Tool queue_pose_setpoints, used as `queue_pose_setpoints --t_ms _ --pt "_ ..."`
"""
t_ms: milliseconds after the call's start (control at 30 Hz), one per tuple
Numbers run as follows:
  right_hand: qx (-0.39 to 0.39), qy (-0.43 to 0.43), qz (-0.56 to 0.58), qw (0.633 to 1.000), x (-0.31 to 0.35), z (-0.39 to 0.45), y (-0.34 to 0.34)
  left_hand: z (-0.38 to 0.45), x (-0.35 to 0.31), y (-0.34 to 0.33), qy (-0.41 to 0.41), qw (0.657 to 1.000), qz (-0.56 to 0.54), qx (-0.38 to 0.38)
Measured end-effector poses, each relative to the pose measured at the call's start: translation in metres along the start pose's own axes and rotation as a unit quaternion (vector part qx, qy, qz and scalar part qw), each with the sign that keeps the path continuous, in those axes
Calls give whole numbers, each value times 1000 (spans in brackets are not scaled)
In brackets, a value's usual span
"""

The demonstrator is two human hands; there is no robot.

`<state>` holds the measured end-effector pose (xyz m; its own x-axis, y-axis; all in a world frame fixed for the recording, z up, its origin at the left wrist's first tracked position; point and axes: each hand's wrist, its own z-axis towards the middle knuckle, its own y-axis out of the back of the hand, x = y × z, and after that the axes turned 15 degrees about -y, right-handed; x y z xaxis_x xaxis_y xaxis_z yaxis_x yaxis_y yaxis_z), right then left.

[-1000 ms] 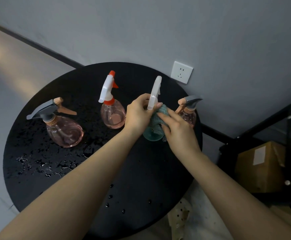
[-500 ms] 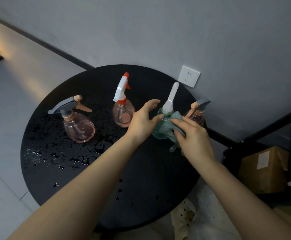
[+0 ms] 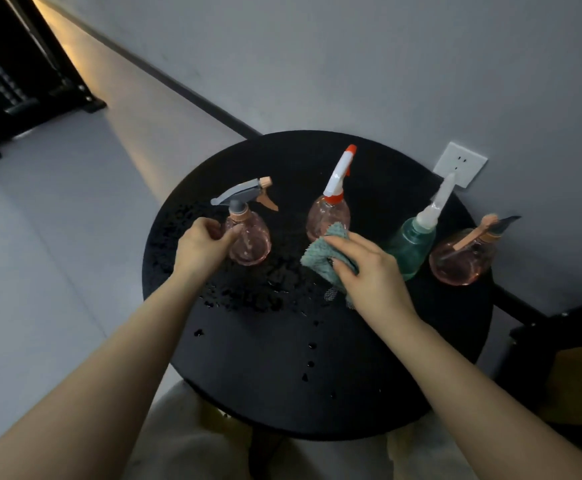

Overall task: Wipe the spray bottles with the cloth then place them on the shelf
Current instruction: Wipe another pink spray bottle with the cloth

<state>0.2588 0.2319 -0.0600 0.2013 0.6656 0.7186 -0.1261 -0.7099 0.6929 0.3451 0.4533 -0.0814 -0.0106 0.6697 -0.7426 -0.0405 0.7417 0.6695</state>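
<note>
1. Spray bottles, four of them, stand in a row on our round black surface (image 3: 317,375), which is dotted with water drops.
2. Our left hand (image 3: 203,247) curls its fingers (image 3: 229,233) around the leftmost pink bottle with the grey trigger (image 3: 248,237).
3. Our right hand (image 3: 369,271) pinches the green cloth (image 3: 324,254) between thumb and fingers, just in front of the orange-capped pink bottle (image 3: 329,209).
4. To the right stand the green bottle (image 3: 410,247) and another pink bottle (image 3: 462,261), both untouched.
</note>
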Motion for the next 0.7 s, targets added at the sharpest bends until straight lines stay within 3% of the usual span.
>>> queue_pose_setpoints --t_ms 267,433,533,700 --pt "42 7 0 999 10 7 -32 36 14 -3 -82 976 -199 4" --pt "41 5 7 999 6 11 -31 39 5 -5 -127 968 -215 20" --pt "36 2 17 999 3 10 -28 33 -4 -6 -149 967 -205 -6" --pt "21 -22 54 998 0 5 -8 19 -19 -2 -141 969 -201 -15"
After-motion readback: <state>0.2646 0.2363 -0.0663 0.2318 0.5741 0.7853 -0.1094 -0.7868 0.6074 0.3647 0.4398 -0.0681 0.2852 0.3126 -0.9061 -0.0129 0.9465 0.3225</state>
